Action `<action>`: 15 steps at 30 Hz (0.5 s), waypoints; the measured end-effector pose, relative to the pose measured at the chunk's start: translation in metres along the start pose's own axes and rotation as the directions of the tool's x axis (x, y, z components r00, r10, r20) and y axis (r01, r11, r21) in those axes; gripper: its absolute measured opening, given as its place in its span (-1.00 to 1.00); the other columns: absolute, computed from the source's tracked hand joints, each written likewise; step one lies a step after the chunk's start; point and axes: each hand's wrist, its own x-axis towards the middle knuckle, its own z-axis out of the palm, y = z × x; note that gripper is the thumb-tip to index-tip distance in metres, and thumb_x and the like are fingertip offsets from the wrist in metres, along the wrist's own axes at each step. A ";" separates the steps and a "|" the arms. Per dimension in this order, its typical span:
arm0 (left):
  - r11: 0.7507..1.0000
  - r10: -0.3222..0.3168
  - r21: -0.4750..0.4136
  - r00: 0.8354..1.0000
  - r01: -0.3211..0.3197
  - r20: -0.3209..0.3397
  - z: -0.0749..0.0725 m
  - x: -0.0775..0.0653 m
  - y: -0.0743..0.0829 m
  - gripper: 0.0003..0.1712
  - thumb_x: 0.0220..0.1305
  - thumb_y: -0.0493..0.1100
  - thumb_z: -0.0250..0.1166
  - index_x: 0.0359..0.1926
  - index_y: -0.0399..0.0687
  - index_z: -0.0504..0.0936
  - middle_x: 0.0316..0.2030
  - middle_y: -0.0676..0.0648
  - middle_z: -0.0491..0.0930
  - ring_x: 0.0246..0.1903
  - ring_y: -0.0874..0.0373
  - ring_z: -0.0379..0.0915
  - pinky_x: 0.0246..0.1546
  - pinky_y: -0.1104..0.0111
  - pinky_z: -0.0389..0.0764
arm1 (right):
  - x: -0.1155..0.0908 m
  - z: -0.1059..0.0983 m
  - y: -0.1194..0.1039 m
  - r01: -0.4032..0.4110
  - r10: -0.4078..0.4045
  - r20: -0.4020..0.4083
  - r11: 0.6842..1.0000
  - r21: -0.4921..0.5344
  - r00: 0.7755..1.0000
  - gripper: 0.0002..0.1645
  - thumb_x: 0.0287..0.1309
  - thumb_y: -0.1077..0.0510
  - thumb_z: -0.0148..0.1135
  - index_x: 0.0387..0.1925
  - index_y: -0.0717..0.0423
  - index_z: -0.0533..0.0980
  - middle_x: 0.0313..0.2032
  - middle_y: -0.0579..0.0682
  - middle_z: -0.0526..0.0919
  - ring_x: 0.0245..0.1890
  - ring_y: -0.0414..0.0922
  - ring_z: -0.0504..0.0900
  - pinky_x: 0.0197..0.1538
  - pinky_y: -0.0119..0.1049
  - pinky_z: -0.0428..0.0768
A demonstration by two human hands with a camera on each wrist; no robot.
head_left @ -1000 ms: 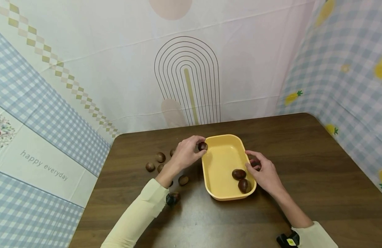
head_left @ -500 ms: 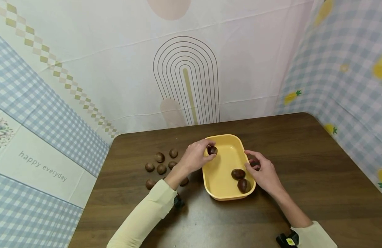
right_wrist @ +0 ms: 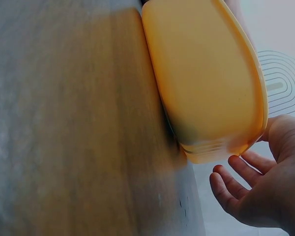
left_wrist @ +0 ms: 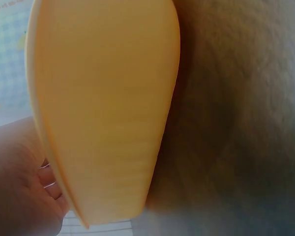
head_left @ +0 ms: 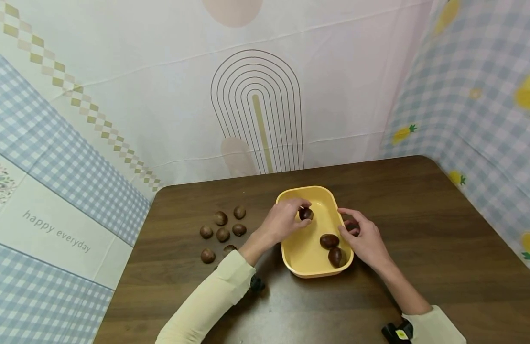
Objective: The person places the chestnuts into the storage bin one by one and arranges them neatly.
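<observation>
My left hand [head_left: 282, 222] pinches a brown chestnut [head_left: 306, 214] between thumb and fingers, over the inside of a yellow rectangular plastic tray [head_left: 305, 246]. Two more chestnuts [head_left: 329, 241] lie touching in the tray's near right corner. At the tray's right side my right hand [head_left: 366, 239] holds the rim lightly with thumb and index finger, the other fingers loosely bent outside the wall. The left wrist view shows the tray's outer wall [left_wrist: 108, 108] hiding the fingertips and the chestnut. From the right wrist, the right hand [right_wrist: 270, 182] appears beside the tray's end.
Several loose chestnuts [head_left: 222, 234] lie on the dark wooden table [head_left: 402, 205] left of the tray, some partly behind the left forearm. A patterned cloth [head_left: 174, 95] hangs behind the table, with checked cloth [head_left: 475, 105] on the right.
My left hand has carried the chestnut rightward, from the tray's left rim to over its inside. More of the loose chestnuts show now. The right hand has stayed at the rim.
</observation>
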 end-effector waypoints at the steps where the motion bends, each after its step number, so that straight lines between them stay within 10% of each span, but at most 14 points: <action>1: 1.000 0.002 -0.002 1.000 -0.002 0.004 0.002 0.000 0.001 -0.53 0.38 -0.02 0.50 0.23 -0.06 0.68 0.07 0.02 0.72 0.01 0.20 0.64 0.08 0.33 0.62 | 0.000 0.000 0.000 -0.001 0.001 0.003 1.000 0.001 1.000 -0.46 0.43 0.28 0.33 0.39 0.15 0.51 -0.07 0.21 0.73 -0.27 -0.05 0.67 -0.23 -0.36 0.61; 15: 0.999 0.016 0.051 0.998 -0.019 0.055 0.018 0.009 0.019 -0.53 0.39 0.02 0.50 0.23 -0.02 0.69 0.08 0.07 0.73 0.02 0.27 0.63 0.16 0.35 0.57 | 0.000 -0.001 -0.001 -0.003 0.003 0.011 1.000 0.017 1.000 -0.45 0.44 0.27 0.34 0.40 0.16 0.50 -0.05 0.23 0.72 -0.24 -0.02 0.67 -0.25 -0.37 0.60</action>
